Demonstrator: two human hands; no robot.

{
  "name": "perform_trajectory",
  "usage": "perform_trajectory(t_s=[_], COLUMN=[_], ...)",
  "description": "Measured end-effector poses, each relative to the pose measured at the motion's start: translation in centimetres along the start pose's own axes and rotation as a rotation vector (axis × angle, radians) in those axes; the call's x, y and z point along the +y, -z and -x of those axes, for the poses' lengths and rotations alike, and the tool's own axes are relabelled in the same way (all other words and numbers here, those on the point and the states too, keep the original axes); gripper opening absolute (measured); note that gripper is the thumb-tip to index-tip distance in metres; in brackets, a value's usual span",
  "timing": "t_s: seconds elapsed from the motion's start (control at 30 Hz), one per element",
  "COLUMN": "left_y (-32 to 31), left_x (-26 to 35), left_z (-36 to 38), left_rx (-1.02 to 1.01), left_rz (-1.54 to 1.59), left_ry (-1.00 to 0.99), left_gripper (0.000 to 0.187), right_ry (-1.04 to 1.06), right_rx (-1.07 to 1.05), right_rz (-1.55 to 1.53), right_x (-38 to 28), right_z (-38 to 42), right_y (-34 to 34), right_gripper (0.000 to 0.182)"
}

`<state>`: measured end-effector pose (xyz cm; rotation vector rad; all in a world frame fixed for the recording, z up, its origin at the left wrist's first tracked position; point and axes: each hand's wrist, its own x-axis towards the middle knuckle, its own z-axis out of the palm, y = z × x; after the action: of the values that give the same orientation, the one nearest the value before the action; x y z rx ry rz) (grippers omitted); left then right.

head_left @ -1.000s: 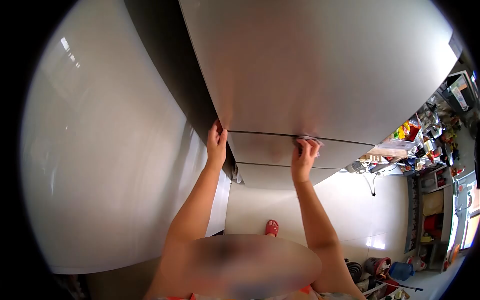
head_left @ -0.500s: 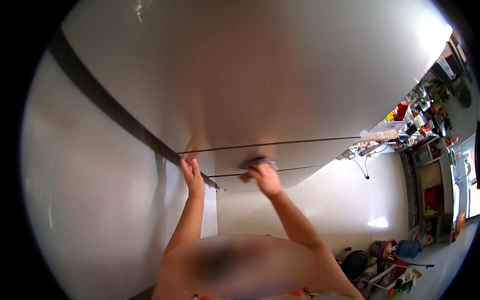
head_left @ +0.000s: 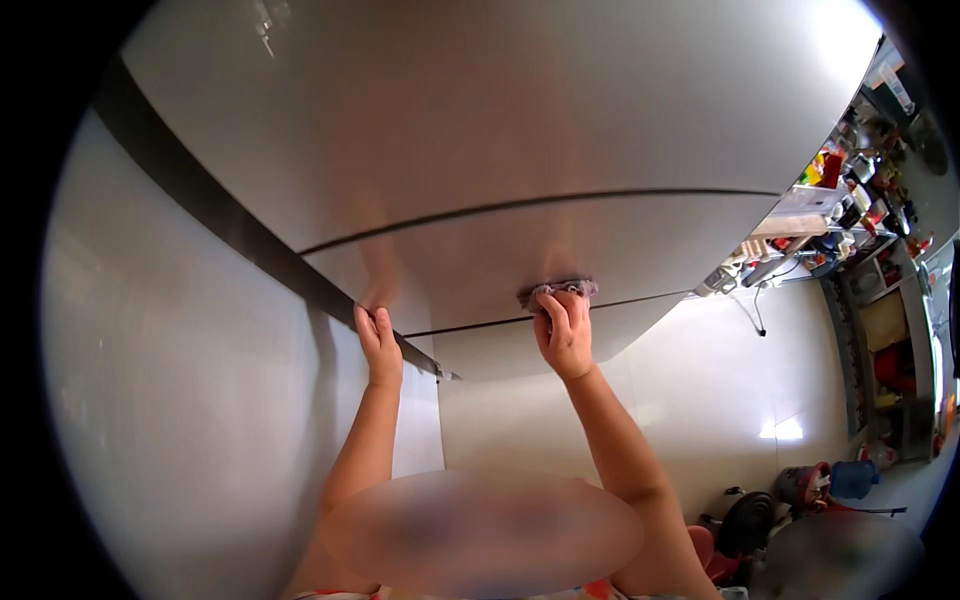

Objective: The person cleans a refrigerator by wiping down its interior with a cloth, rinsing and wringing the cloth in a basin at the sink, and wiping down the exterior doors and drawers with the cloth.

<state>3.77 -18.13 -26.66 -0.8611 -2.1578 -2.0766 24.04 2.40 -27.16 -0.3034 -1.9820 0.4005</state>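
Filling most of the view, a tall grey refrigerator front (head_left: 520,130) is standing close before the person, its panels split by dark horizontal seams. Against it, the right hand (head_left: 566,330) is pressing a small crumpled cloth (head_left: 558,291), fingers curled over the cloth and gripping it right at the lower seam (head_left: 640,299) between two drawer panels. Over at the appliance's side edge, the left hand (head_left: 378,345) is resting with fingers together and bent around the dark edge strip (head_left: 250,235), holding no loose thing. Beside that strip, a pale glossy wall (head_left: 170,400) is running down the left. Farther right, cluttered shelves (head_left: 860,180) are showing packets and containers, and down on the floor a fan (head_left: 748,522) and buckets (head_left: 830,482) are sitting near the wall.
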Motion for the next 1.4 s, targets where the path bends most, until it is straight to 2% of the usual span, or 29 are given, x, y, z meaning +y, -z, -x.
perform_trajectory(t_s=[0.1, 0.17, 0.23, 0.3, 0.33, 0.37, 0.4, 0.43, 0.47, 0.5, 0.53, 0.57, 0.6, 0.67, 0.7, 0.77, 0.8, 0.83, 0.93, 0.97, 1.0, 1.07, 1.1, 1.13, 1.17, 1.23, 1.27, 1.37, 1.4], left_y=[-0.1, -0.6, -0.4, -1.3, -1.5, -1.4, -0.7, -0.4, -0.1, -0.5, -0.7, -0.2, 0.6, 1.4, 1.5, 1.8, 1.6, 1.6, 0.4, 0.1, 0.2, -0.2, -0.4, -0.5, -0.6, -0.9, -1.0, -1.0, -1.2], left_x=[-2.4, -2.9, -5.0, -5.1, -4.8, -5.5, -4.3, -4.2, -4.1, -5.1, -5.7, -6.0, -6.0, -6.2, -6.2, -6.6, -7.8, -7.7, -8.8, -9.1, -11.2, -12.6, -11.1, -10.4, -10.8, -11.5, -11.6, -11.3, -11.1], left_z=[1.4, 1.5, 1.2, 1.1, 1.3, 1.3, 1.4, 1.5, 1.5, 1.3, 1.2, 1.5, 1.6, 1.2, 1.2, 1.8, 1.9, 2.5, 3.7, 4.1, 4.0, 3.7, 4.5, 4.9, 5.0, 5.1, 5.1, 6.0, 6.2], left_rx=[0.017, 0.053, 0.115, 0.173, 0.114, 0.160, 0.107, 0.058, 0.008, -0.012, -0.025, -0.048, -0.072, -0.130, -0.125, -0.122, -0.111, -0.091, -0.170, -0.202, -0.190, -0.200, -0.226, -0.251, -0.230, -0.194, -0.204, -0.231, -0.245], left_rz=[0.032, 0.045, 0.028, 0.224, 0.429, 0.474, 0.854, 0.948, 1.041, 0.849, 0.652, 0.683, 0.718, 0.665, 0.621, 0.523, 0.479, 0.330, 0.437, 0.456, 0.856, 1.031, 0.798, 0.564, 0.532, 0.468, 0.468, 0.500, 0.535], left_ry=[-0.057, -0.129, -0.171, -0.204, -0.157, -0.127, 0.017, 0.020, 0.027, -0.108, -0.234, -0.179, -0.125, -0.098, -0.102, -0.098, -0.163, -0.134, -0.158, -0.181, -0.039, 0.001, -0.086, -0.174, -0.165, -0.154, -0.146, -0.126, -0.129], left_gripper=[0.034, 0.030, 0.032, 0.037, 0.048, 0.050, 0.052, 0.053, 0.053, 0.054, 0.055, 0.057, 0.058, 0.063, 0.062, 0.062, 0.059, 0.058, 0.057, 0.061, 0.062, 0.065, 0.065, 0.066, 0.066, 0.066, 0.066, 0.066, 0.066], right_ry=[0.146, 0.224, 0.231, 0.341, 0.398, 0.429, 0.408, 0.392, 0.474, 0.613, 0.862, 0.884, 1.081, 0.929, 1.016, 1.088, 1.124, 0.973, 0.855, 0.866, 0.872, 0.832, 0.964, 0.879, 0.790, 0.797, 0.465, 0.775, 0.648], right_rx=[-0.004, 0.225, 0.305, 0.335, 0.243, 0.220, 0.095, -0.057, -0.120, -0.052, 0.058, 0.023, 0.155, -0.182, -0.290, -0.301, -0.305, -0.189, 0.108, 0.006, -0.096, -0.227, -0.150, -0.340, -0.528, -0.677, -0.917, -0.863, -0.783], right_rz=[0.321, 0.438, 0.528, 0.443, 0.437, 0.490, 0.444, 0.357, 0.271, 0.300, 0.491, 0.376, 0.459, 0.158, 0.164, 0.158, 0.154, 0.112, 0.184, 0.114, 0.047, -0.050, 0.022, -0.081, -0.181, -0.037, -0.181, 0.100, -0.005], right_x=[1.8, 3.8, 3.7, 3.3, 2.5, 1.1, -0.9, -3.1, -4.0, -4.7, -5.4, -7.0, -6.0, -4.8, -4.5, -3.8, -3.2, -2.0, -4.2, -3.9, -3.0, -1.3, -1.8, -1.3, -0.5, 1.9, 4.0, 5.5, 4.5], right_z=[-0.5, -1.3, -3.1, -4.4, -4.7, -4.5, -4.4, -4.4, -3.9, -3.2, -2.2, -0.7, 1.3, 4.6, 4.6, 4.0, 3.7, 3.4, 0.2, 1.4, 3.4, 8.0, 8.9, 10.7, 12.9, 18.2, 21.0, 22.5, 21.3], right_y=[2.5, 3.5, 4.1, 1.4, 0.1, -1.6, -3.5, -5.4, -8.2, -11.4, -13.2, -14.3, -15.3, -18.4, -17.0, -14.1, -13.4, -13.6, -10.5, -11.7, -13.6, -18.7, -19.0, -19.7, -21.0, -22.3, -23.2, -22.7, -22.2], right_gripper=[0.039, 0.042, 0.043, 0.047, 0.058, 0.062, 0.065, 0.067, 0.063, 0.057, 0.046, 0.037, 0.034, 0.034, 0.034, 0.034, 0.034, 0.038, 0.041, 0.040, 0.039, 0.035, 0.019, 0.017, 0.015, 0.011, 0.011, 0.011, 0.014])
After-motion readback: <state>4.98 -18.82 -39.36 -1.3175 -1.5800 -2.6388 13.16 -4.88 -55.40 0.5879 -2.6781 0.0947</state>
